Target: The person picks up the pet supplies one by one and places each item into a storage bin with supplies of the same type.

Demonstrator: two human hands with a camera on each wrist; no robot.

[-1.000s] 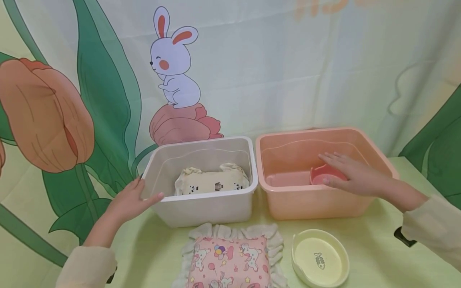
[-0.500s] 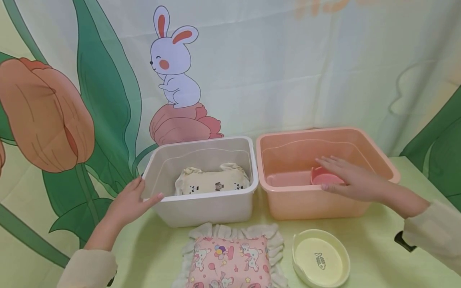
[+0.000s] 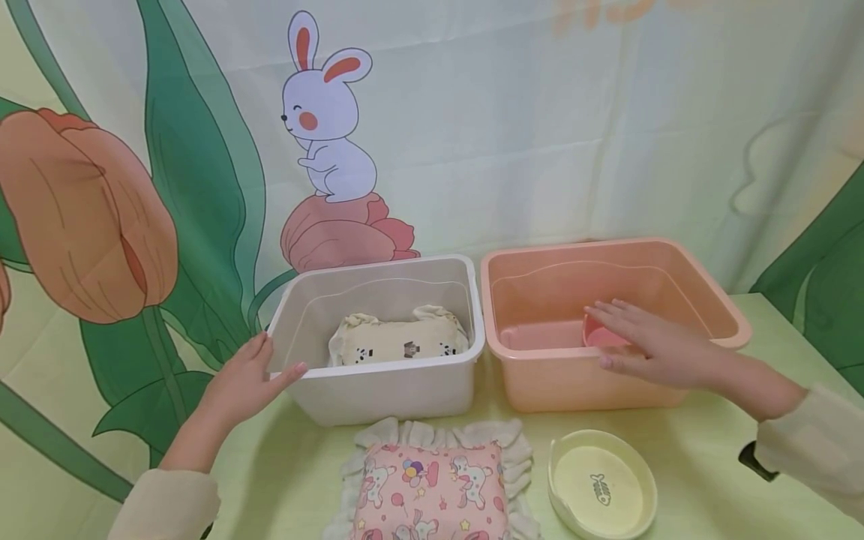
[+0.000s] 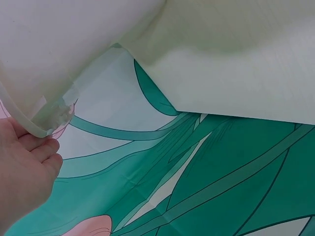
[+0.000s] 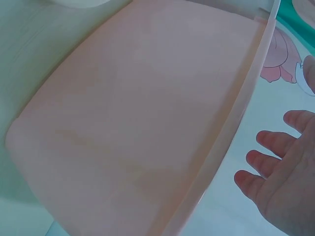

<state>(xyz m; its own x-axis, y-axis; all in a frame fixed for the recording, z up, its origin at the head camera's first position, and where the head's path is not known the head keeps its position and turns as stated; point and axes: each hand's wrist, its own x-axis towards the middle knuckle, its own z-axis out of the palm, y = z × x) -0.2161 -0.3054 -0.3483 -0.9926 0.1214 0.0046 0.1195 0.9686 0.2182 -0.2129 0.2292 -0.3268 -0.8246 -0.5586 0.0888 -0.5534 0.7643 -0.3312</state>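
My left hand (image 3: 241, 382) rests at the front left corner of a whitish bin (image 3: 385, 394), its thumb stretched along the front rim. In the left wrist view, relaxed fingers (image 4: 44, 150) lie at the bin's rim. A cream pillow (image 3: 398, 341) with small animal prints lies inside that bin. Over the front rim of the peach bin (image 3: 594, 386), my right hand (image 3: 664, 349) hovers with its fingers spread and nothing in them. Below it, partly hidden by the hand, a pink dish (image 3: 601, 335) sits inside the bin. The right wrist view shows the fingers apart from the bin's outer wall.
A pink unicorn-print pillow (image 3: 432, 491) with a white ruffle lies on the pale green table (image 3: 290, 480) in front of the bins. Right of it stands a round pale yellow dish (image 3: 601, 487). A printed curtain (image 3: 540, 135) hangs close behind both bins.
My right hand has shifted slightly down and left, covering more of the pink dish. The left hand stays at the whitish bin's corner.
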